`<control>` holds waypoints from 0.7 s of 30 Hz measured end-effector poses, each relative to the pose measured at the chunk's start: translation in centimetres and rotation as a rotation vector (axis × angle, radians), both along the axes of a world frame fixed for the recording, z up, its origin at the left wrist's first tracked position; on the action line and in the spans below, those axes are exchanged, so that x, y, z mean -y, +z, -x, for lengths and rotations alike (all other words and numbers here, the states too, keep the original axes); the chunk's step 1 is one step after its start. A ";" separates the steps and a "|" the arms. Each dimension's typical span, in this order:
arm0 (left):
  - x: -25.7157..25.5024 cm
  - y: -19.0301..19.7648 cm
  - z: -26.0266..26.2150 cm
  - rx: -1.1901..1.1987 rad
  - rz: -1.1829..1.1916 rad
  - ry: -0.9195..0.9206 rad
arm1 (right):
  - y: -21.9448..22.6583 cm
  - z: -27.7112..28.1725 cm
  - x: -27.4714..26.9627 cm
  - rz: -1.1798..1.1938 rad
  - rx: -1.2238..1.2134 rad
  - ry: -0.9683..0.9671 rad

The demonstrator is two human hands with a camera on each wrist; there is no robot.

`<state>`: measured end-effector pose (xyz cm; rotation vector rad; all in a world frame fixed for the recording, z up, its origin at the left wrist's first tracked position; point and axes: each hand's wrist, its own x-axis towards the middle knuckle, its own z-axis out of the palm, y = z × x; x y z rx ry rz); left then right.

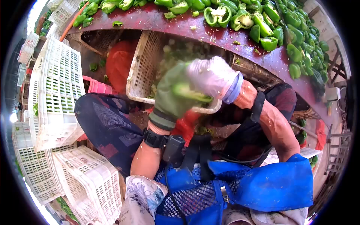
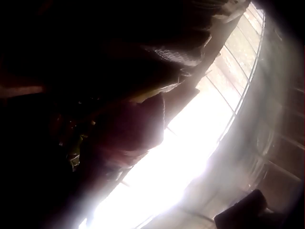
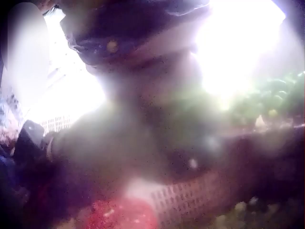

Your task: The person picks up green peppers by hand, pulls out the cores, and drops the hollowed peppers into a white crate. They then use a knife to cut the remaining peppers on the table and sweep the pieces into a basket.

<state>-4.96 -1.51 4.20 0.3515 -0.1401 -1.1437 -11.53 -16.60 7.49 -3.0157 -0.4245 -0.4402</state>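
Observation:
In the head view my two gloved hands meet over a white slatted crate [image 1: 139,71] that leans against my lap. My left hand [image 1: 170,95], in a green glove, grips a green pepper [image 1: 192,93]. My right hand [image 1: 212,76], in a white glove, is curled onto the top of the same pepper. Both hands are blurred by motion. Pale scraps lie inside the crate. The left wrist view is dark with glare and shows neither hand. The right wrist view is washed out, with only a corner of the crate [image 3: 190,200] readable.
A dark red table [image 1: 157,18] curves across the top, heaped with green peppers [image 1: 292,33], several cut open. White crates [image 1: 56,93] are stacked at my left. A red sack [image 1: 120,63] lies under the table. A blue apron [image 1: 262,187] covers my lap.

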 end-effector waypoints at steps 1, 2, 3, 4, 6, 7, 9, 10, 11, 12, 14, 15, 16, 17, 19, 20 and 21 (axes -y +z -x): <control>-0.1 0.3 0.2 0.296 -0.155 0.083 | -0.9 -0.1 0.6 -0.112 0.035 0.070; -0.1 0.5 0.3 0.597 -0.306 0.166 | -0.5 0.2 0.2 -0.082 0.020 -0.002; 0.0 0.0 0.2 0.708 -0.359 0.235 | 0.0 0.3 -0.1 -0.052 0.011 -0.069; 0.1 -0.4 0.2 0.820 -0.423 0.307 | 0.1 0.2 -0.4 -0.104 0.065 -0.060; 0.2 0.2 0.1 1.010 -0.511 0.376 | -0.1 0.3 -0.6 -0.211 0.171 -0.052; 0.4 0.1 0.1 0.907 -0.448 0.352 | 0.0 0.2 -0.3 -0.219 0.182 -0.044; 0.8 -0.1 -0.1 0.695 -0.331 0.307 | 0.3 -0.1 0.5 -0.230 0.206 -0.026; 1.1 -0.7 -0.4 0.448 -0.171 0.244 | 0.2 -0.1 0.9 -0.278 0.195 -0.003; 1.2 -0.7 -0.5 0.200 -0.015 0.176 | 0.4 0.0 1.2 -0.347 0.221 -0.064; 1.1 -0.6 -0.5 0.138 0.039 0.195 | 0.9 0.2 1.5 -0.415 0.246 -0.126; 0.9 0.0 -0.5 0.018 0.155 0.233 | 2.2 0.8 2.3 -0.541 0.334 -0.247; 0.8 0.4 -0.7 0.021 0.140 0.247 | 2.6 0.8 2.9 -0.762 0.328 -0.300; 0.6 0.8 -0.9 0.025 0.126 0.262 | 2.9 0.9 3.1 -0.739 0.364 -0.346; 0.5 1.0 -1.1 0.030 0.112 0.278 | 3.0 0.9 3.2 -0.715 0.399 -0.391; 0.3 1.1 -1.5 0.109 0.088 0.303 | 2.9 0.9 2.8 -0.662 0.408 -0.295; 0.3 1.1 -1.5 0.123 0.087 0.308 | 2.8 1.0 2.2 -0.680 0.357 -0.230; 0.2 1.1 -1.5 0.137 0.084 0.311 | 2.7 1.3 1.5 -0.697 0.304 -0.167</control>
